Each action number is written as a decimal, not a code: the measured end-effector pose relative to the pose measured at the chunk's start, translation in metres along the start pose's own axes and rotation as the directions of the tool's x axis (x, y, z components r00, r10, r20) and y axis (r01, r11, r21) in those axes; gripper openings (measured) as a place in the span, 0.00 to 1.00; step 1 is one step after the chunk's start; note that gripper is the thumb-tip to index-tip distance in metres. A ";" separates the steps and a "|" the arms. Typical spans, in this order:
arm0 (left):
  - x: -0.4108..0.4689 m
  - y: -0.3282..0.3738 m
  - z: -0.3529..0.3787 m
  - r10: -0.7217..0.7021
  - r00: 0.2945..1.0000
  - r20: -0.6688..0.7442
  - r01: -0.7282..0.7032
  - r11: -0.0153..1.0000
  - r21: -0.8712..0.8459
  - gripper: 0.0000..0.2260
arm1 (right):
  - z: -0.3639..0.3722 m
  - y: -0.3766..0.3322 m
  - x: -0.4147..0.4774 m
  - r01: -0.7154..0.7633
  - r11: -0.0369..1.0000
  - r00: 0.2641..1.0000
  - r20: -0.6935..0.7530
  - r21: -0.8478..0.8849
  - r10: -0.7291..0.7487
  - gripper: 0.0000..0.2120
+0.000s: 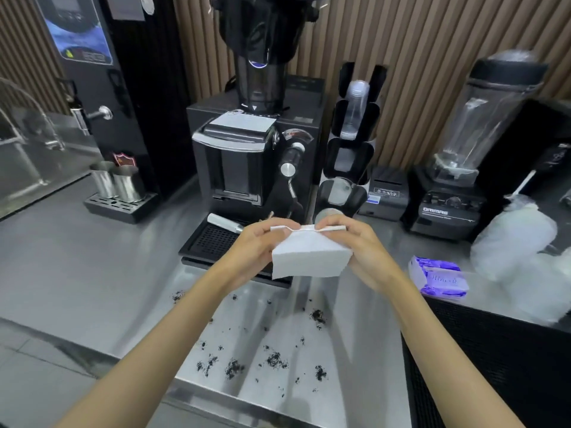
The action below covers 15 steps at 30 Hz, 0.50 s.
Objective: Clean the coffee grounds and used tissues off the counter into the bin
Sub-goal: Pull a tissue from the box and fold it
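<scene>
A folded white tissue (pixel 309 257) is held up in the air in front of the coffee machine, above the steel counter (pixel 92 273). My left hand (pixel 259 242) pinches its upper left edge and my right hand (pixel 355 242) pinches its upper right edge. Dark coffee grounds (pixel 275 359) lie scattered in small clumps on the counter below my forearms, with another clump (pixel 318 316) nearer the right. No bin is in view.
A black coffee machine (pixel 247 162) with a drip tray (pixel 213 242) stands behind the tissue. A purple tissue pack (pixel 438 278) and a blender (pixel 457 168) sit to the right, by a cup holder (pixel 349 156). Two steel jugs (pixel 117 183) stand at the left. A black mat (pixel 494 366) covers the right front.
</scene>
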<state>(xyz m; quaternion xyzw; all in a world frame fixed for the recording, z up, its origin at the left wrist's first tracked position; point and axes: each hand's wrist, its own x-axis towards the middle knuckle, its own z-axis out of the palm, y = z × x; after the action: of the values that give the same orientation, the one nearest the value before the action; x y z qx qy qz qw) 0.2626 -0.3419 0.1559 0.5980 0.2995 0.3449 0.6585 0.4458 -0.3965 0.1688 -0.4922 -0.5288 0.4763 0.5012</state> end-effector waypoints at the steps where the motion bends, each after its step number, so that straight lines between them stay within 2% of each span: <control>1: -0.004 -0.002 -0.003 -0.004 1.000 -0.006 0.004 1.000 0.010 0.11 | 0.003 0.000 -0.001 -0.024 0.999 0.999 0.034 0.023 0.023 0.11; 3: -0.014 -0.001 -0.010 -0.021 1.000 -0.011 0.021 0.999 0.027 0.11 | 0.008 0.002 0.000 -0.058 0.997 0.994 0.096 0.050 0.053 0.07; 5: -0.023 0.000 -0.017 -0.025 0.999 -0.035 0.027 0.998 0.051 0.09 | 0.015 0.004 0.003 -0.047 0.999 0.994 0.101 -0.006 0.048 0.05; 8: -0.030 0.003 -0.029 0.028 0.994 -0.103 -0.002 0.972 0.237 0.08 | 0.029 0.009 0.013 0.018 0.989 0.996 0.084 -0.146 -0.006 0.05; 11: -0.035 0.003 -0.040 0.103 0.978 -0.181 -0.023 0.918 0.396 0.11 | 0.043 0.012 0.020 0.021 0.958 0.996 0.085 -0.285 0.003 0.07; 15: -0.039 -0.001 -0.061 0.211 0.945 -0.251 -0.003 0.770 0.638 0.11 | 0.061 0.024 0.032 0.032 0.914 0.995 0.102 -0.405 0.011 0.02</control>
<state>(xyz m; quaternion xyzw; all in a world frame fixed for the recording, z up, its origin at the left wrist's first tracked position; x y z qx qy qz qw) 0.1905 -0.3381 0.1474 0.7384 0.4614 0.3510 0.3444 0.3851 -0.3640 0.1438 -0.5578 -0.6437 0.3779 0.3629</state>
